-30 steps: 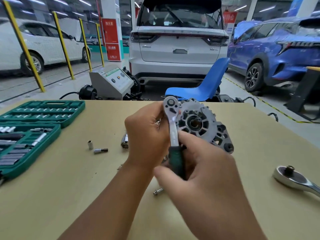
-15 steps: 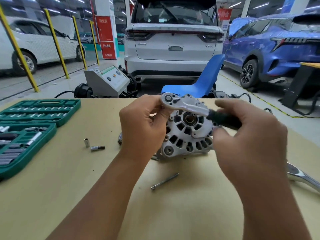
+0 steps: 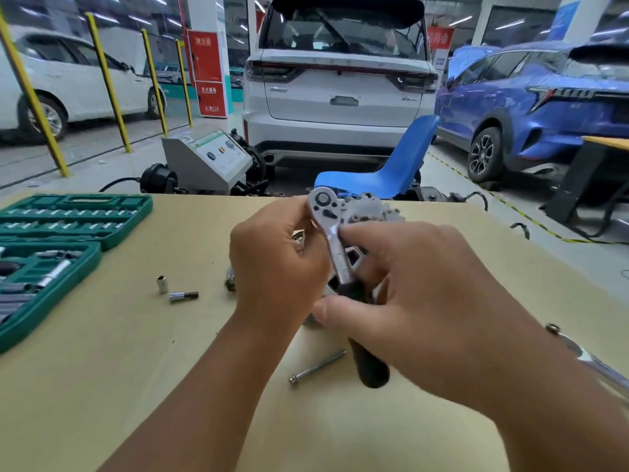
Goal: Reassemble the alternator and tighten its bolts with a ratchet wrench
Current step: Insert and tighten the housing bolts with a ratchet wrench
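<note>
From the head camera, the left hand (image 3: 279, 264) curls round the near-left side of the alternator (image 3: 369, 212), held up over the middle of the tan table (image 3: 136, 386) and mostly hidden behind both hands. The right hand (image 3: 429, 301) holds the ratchet wrench (image 3: 335, 243) loosely, thumb and fingers bent round its shank and black grip, its round head set at the alternator's top left. A loose long bolt (image 3: 318, 366) lies just below, with two small sockets (image 3: 177, 290) and the open green socket case (image 3: 51, 253) further left.

socket case (image 3: 68, 233) at table (image 3: 102, 386) left, loose bolt (image 3: 316, 366) under hands, cars behind
</note>
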A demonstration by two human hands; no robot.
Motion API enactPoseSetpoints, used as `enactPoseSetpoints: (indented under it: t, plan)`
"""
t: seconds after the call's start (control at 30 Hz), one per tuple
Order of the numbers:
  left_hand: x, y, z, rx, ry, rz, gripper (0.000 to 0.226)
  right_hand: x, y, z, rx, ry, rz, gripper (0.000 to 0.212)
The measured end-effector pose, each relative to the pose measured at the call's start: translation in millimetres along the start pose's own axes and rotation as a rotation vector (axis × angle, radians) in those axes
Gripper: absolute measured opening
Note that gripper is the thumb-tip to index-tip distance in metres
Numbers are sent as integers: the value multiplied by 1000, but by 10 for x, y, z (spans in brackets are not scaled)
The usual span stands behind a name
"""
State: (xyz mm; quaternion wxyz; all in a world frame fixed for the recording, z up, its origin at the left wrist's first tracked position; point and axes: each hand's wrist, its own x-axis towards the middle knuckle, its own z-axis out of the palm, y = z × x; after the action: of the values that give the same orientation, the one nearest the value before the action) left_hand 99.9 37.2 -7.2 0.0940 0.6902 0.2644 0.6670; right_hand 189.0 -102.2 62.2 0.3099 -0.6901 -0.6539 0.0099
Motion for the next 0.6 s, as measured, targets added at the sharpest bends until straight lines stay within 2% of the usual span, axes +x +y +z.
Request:
enactPoseSetpoints:
  t: [0.03, 0.07, 0.13, 0.17, 0.2, 0.27, 0.33, 0.43, 0.47, 0.53, 0.6]
  plan:
    - [-1, -5, 2, 11, -8, 0, 12, 30, 10, -34, 10, -20, 21, 19]
    - [7, -16, 0, 26, -22, 18, 14, 84, 86, -53, 7, 47, 52, 23]
    - [24, -28, -19, 58, -48, 87, 22, 151, 187, -97, -135, 295, 141, 37]
    - [25, -25, -22, 62, -50, 103, 24, 145, 153, -80, -230, 367, 165, 35]
    - [22, -20, -19, 52, -46, 93, 23, 124, 110, -33, -273, 359, 143, 28]
    - [4, -11, -2, -1, -26, 32, 20, 74, 29, 114, -171, 211, 55, 14]
    - [-10, -18, 11, -36, -13, 5, 19, 78, 42, 72, -19, 137, 96, 23]
    - [6, -39, 4, -22, -44, 24, 20, 110, 155, -69, -3, 284, 165, 35]
    - [10, -41, 6, -17, -45, 21, 20, 92, 134, -59, -34, 283, 153, 32]
    - [1, -37, 18, -13, -30, -14, 16, 33, 40, 59, -54, 166, 68, 19]
    - [-12, -35, 28, -16, -31, -43, 13, -19, -33, 135, -26, 60, 31, 14]
